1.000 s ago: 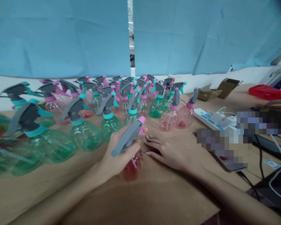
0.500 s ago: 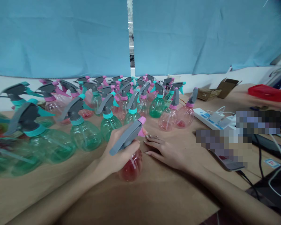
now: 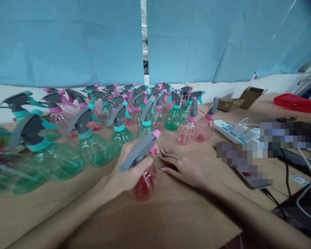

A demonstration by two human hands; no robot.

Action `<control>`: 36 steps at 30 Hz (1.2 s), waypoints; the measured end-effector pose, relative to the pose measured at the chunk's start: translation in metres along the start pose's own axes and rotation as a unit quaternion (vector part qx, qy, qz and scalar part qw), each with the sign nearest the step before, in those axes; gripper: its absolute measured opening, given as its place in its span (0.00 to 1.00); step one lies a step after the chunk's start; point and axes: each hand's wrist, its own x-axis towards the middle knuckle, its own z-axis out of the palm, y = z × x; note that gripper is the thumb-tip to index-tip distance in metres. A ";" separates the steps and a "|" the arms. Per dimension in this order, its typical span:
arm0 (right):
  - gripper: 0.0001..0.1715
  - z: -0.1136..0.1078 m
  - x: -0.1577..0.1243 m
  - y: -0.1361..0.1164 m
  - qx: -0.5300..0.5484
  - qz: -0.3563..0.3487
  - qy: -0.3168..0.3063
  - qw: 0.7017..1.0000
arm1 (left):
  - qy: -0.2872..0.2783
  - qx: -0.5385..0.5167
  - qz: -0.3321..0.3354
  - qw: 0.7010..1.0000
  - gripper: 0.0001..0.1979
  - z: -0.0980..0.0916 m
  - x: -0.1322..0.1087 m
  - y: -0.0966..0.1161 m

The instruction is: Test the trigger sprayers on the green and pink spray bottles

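My left hand (image 3: 132, 169) is wrapped round the neck of a clear pink spray bottle (image 3: 145, 186) with a grey sprayer head and a pink nozzle. The bottle is at the middle of the wooden table (image 3: 150, 224), its nozzle pointing away to the right. Just right of it, my right hand (image 3: 182, 167) lies flat on the table, fingers out and holding nothing. A green spray bottle (image 3: 94, 150) and another green spray bottle (image 3: 121, 138) stand beyond my left hand.
Several more pink and green spray bottles crowd the back and left, among them a pink one (image 3: 185, 131). To the right are a white power strip (image 3: 228, 129) with plugs, a phone-like device (image 3: 254, 178), cables, a cardboard box (image 3: 250, 97) and a red plastic item (image 3: 297, 103).
The held bottle's sprayer head has shifted very slightly left, and more of the pink trigger shows by my left fingers. My right hand has stayed in place.
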 end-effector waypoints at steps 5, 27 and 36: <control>0.29 -0.001 0.000 -0.001 -0.009 0.003 -0.006 1.000 | -0.028 -0.044 -0.018 0.998 0.04 -0.001 0.001 0.002; 0.29 -0.001 0.000 0.001 0.011 0.006 -0.001 1.000 | 0.017 -0.035 -0.060 0.997 0.06 0.005 -0.003 -0.001; 0.29 0.001 0.000 0.004 0.014 0.001 0.000 1.000 | 0.025 -0.019 -0.049 0.998 0.05 0.005 -0.002 0.000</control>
